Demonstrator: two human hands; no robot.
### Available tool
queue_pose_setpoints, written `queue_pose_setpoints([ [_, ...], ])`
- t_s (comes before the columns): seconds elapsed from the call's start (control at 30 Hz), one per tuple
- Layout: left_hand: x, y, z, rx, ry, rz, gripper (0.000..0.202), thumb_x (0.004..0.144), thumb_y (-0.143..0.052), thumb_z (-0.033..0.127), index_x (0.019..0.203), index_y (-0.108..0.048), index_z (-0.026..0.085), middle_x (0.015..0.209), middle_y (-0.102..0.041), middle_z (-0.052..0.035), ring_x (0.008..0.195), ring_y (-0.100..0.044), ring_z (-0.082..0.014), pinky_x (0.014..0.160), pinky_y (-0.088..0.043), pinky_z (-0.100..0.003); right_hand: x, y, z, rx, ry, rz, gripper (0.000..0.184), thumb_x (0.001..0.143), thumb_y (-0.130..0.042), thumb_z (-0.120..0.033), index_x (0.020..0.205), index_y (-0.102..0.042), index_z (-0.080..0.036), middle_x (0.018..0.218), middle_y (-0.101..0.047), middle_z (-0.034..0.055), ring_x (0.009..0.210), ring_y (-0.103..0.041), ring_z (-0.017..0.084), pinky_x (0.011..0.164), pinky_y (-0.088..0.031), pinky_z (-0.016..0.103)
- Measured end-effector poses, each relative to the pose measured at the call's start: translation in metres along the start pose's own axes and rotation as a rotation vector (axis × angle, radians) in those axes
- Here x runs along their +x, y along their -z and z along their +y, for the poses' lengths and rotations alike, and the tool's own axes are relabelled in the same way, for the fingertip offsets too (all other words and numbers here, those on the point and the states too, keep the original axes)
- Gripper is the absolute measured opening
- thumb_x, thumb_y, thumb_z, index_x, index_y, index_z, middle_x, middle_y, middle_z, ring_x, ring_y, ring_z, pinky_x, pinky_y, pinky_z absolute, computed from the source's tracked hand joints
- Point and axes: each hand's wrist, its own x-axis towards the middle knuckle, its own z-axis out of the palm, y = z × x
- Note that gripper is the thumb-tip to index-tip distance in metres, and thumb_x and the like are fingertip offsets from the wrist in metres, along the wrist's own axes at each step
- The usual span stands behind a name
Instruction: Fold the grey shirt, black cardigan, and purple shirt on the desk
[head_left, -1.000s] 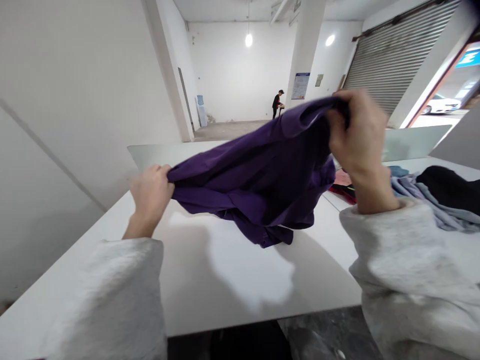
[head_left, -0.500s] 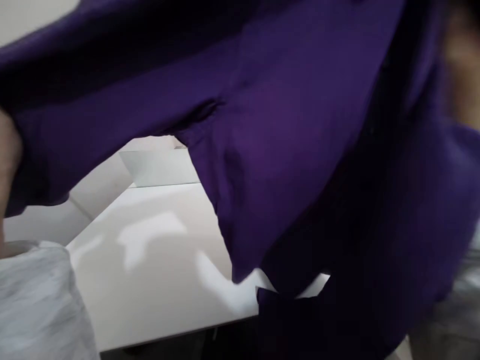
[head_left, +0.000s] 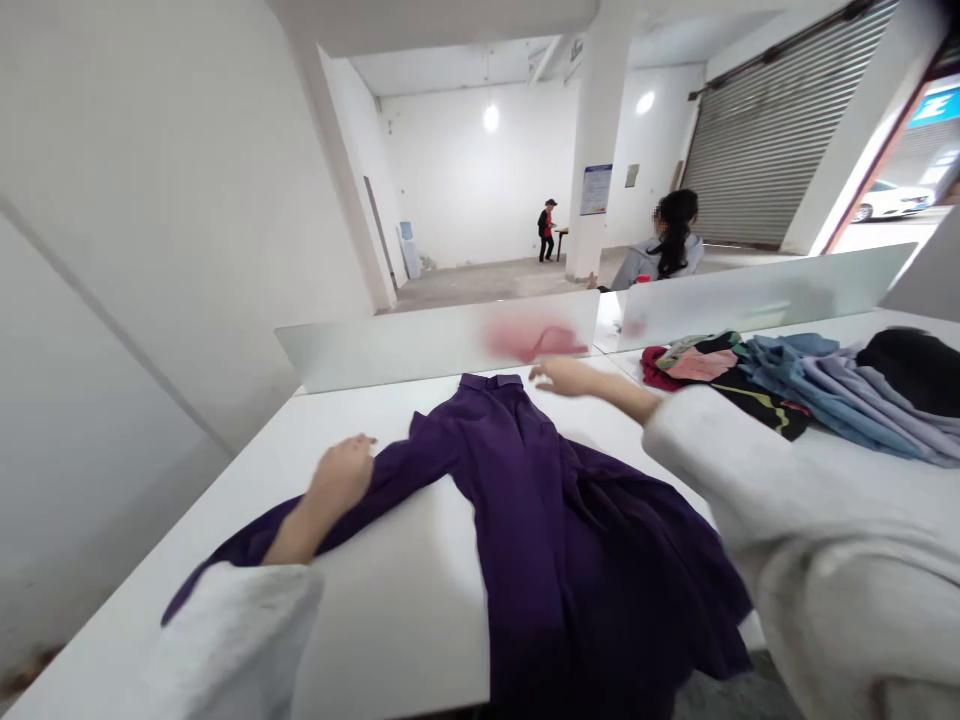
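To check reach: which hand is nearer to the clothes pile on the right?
Right. The right hand lies at the collar of the purple shirt, just left of the clothes pile; the left hand rests on the shirt's sleeve, farther left.

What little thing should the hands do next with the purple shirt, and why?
Probably slide the right hand down from the collar to smooth the body flat. The purple shirt lies spread on the white table and the left hand rests on one sleeve, but folds bunch up in the cloth below the right hand.
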Motion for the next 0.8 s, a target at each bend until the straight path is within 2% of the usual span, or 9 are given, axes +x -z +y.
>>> queue_pose_setpoints([
  [0.1, 0.013, -0.027, 0.056, -0.039, -0.213, -0.030, 0.036, 0.089, -0.033, 0.013, 0.111, -0.062, 0.015, 0.124, -0.060, -0.0134, 0.114, -0.056, -0.0257, 0.097, -0.042, -0.044, -0.055, -0.001, -0.004, -0.007, 0.031, -0.216, 0.022, 0.088, -0.057, -0.037, 0.097, -0.062, -0.017, 0.089, -0.064, 0.0025, 0.071, -0.061, 0.013, 0.064, -0.050, 0.026],
  [0.17, 0.025, -0.032, 0.098, -0.135, -0.319, -0.007, 0.036, 0.092, -0.032, 0.016, 0.114, -0.061, 0.015, 0.126, -0.059, -0.0128, 0.117, -0.054, -0.0256, 0.100, -0.040, -0.046, -0.099, 0.002, -0.008, -0.001, 0.050, -0.401, 0.019, 0.083, -0.062, -0.038, 0.077, -0.063, -0.019, 0.061, -0.060, -0.0031, 0.048, -0.054, 0.010, 0.046, -0.039, 0.021],
  [0.23, 0.036, -0.034, 0.138, -0.245, -0.392, 0.005, 0.039, 0.095, -0.028, 0.020, 0.119, -0.058, 0.015, 0.129, -0.058, -0.0114, 0.120, -0.052, -0.0245, 0.103, -0.038, -0.046, -0.145, 0.003, -0.016, 0.011, -0.050, -0.767, 0.019, 0.088, -0.056, -0.036, 0.080, -0.063, -0.020, 0.063, -0.064, -0.0011, 0.051, -0.060, 0.013, 0.044, -0.032, 0.022],
  [0.3, 0.044, -0.040, 0.170, -0.333, -0.416, -0.003, 0.043, 0.097, -0.024, 0.027, 0.126, -0.053, 0.015, 0.134, -0.053, -0.0114, 0.125, -0.047, -0.0250, 0.106, -0.035, -0.047, -0.186, 0.001, -0.027, -0.043, -0.217, -0.897, 0.029, 0.090, -0.052, -0.043, 0.077, -0.063, -0.019, 0.064, -0.067, 0.0023, 0.054, -0.064, 0.018, 0.042, -0.027, 0.025],
  [0.37, 0.047, -0.055, 0.192, -0.383, -0.403, -0.033, 0.048, 0.097, -0.023, 0.032, 0.134, -0.045, 0.012, 0.140, -0.046, -0.0129, 0.130, -0.041, -0.0271, 0.108, -0.033, -0.049, -0.217, -0.008, -0.040, -0.136, -0.341, -0.906, 0.036, 0.088, -0.052, -0.049, 0.072, -0.062, -0.018, 0.062, -0.067, 0.0046, 0.054, -0.065, 0.022, 0.041, -0.023, 0.027],
  [0.47, 0.047, -0.086, 0.205, -0.395, -0.387, -0.087, 0.052, 0.096, -0.023, 0.034, 0.140, -0.036, 0.009, 0.146, -0.036, -0.0137, 0.137, -0.029, -0.0290, 0.110, -0.028, -0.053, -0.237, -0.027, -0.054, -0.275, -0.438, -0.825, 0.035, 0.084, -0.057, -0.050, 0.069, -0.060, -0.018, 0.060, -0.067, 0.0051, 0.051, -0.065, 0.024, 0.041, -0.018, 0.029],
  [0.57, 0.044, -0.112, 0.201, -0.376, -0.427, -0.077, 0.053, 0.095, -0.025, 0.032, 0.143, -0.030, 0.009, 0.150, -0.029, -0.0127, 0.139, -0.022, -0.0282, 0.112, -0.024, -0.053, -0.234, -0.043, -0.060, -0.374, -0.455, -0.811, 0.020, 0.084, -0.056, -0.032, 0.071, -0.061, -0.018, 0.061, -0.068, 0.0049, 0.051, -0.065, 0.025, 0.043, -0.017, 0.030],
  [0.67, 0.044, -0.122, 0.190, -0.379, -0.465, -0.038, 0.054, 0.095, -0.026, 0.033, 0.145, -0.027, 0.010, 0.151, -0.026, -0.0136, 0.140, -0.021, -0.0265, 0.112, -0.024, -0.051, -0.222, -0.046, -0.058, -0.342, -0.444, -0.841, 0.017, 0.080, -0.049, -0.016, 0.068, -0.061, -0.018, 0.062, -0.068, 0.0038, 0.054, -0.065, 0.021, 0.046, -0.019, 0.030],
  [0.8, 0.053, -0.126, 0.163, -0.385, -0.480, -0.043, 0.055, 0.095, -0.027, 0.037, 0.144, -0.028, 0.011, 0.149, -0.030, -0.0139, 0.139, -0.024, -0.0250, 0.112, -0.025, -0.048, -0.205, -0.046, -0.053, -0.231, -0.469, -0.813, 0.021, 0.082, -0.047, -0.016, 0.064, -0.058, -0.018, 0.062, -0.067, 0.0022, 0.057, -0.064, 0.016, 0.050, -0.024, 0.028],
])
